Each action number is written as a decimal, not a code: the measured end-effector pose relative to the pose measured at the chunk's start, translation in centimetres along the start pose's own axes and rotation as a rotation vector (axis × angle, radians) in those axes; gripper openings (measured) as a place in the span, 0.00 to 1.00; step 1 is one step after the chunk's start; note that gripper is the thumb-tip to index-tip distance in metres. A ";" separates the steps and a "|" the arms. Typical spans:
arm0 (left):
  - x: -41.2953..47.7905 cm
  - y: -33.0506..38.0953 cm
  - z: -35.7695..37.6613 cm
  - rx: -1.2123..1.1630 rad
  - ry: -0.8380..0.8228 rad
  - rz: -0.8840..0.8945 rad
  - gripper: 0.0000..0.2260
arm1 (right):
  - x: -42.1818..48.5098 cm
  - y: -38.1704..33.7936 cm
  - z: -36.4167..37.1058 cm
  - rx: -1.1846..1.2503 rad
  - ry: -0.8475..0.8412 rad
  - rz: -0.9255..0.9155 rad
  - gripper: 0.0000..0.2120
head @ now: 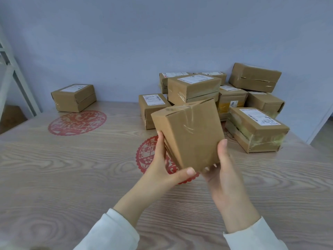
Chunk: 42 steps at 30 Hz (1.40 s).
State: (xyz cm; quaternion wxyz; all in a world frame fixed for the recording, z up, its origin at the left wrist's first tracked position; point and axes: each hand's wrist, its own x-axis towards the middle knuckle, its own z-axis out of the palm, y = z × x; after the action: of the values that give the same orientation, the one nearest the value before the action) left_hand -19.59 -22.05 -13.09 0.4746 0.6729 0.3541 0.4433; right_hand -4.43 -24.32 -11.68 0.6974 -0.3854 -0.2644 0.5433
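Both hands hold a taped brown cardboard box (189, 134) tilted on end above the wooden table (72, 168). My left hand (162, 166) grips its lower left side, thumb across the bottom corner and fingers up the left face. On the other side, my right hand (223, 170) cups the lower right edge with the thumb pressed on the front face. No label shows on the faces I can see. Part of a red paper-cut decal (146, 156) lies beneath the box.
A pile of several taped cardboard boxes (194, 87), most with white shipping labels, fills the table's far right, the nearest one (255, 129) right of the held box. A single labelled box (73, 97) sits far left by another red decal (77, 122). A white metal frame (10, 76) stands at left.
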 end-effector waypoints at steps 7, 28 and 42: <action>0.5 0.6 -0.7 -0.080 0.109 -0.037 0.41 | -0.6 0.1 -0.4 -0.476 -0.059 -0.205 0.21; 0.5 1.2 -1.0 -0.034 0.177 -0.011 0.41 | 0.1 -0.3 -1.1 -0.544 -0.284 -0.285 0.29; 0.5 0.5 -1.3 0.019 0.148 0.002 0.42 | 0.3 0.3 -1.2 -0.518 -0.259 -0.279 0.33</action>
State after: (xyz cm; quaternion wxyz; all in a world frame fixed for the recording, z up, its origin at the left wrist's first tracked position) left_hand -20.64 -21.32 -12.29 0.4401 0.6433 0.3916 0.4889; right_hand -3.59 -24.25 -12.66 0.6044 -0.4378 -0.5306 0.4018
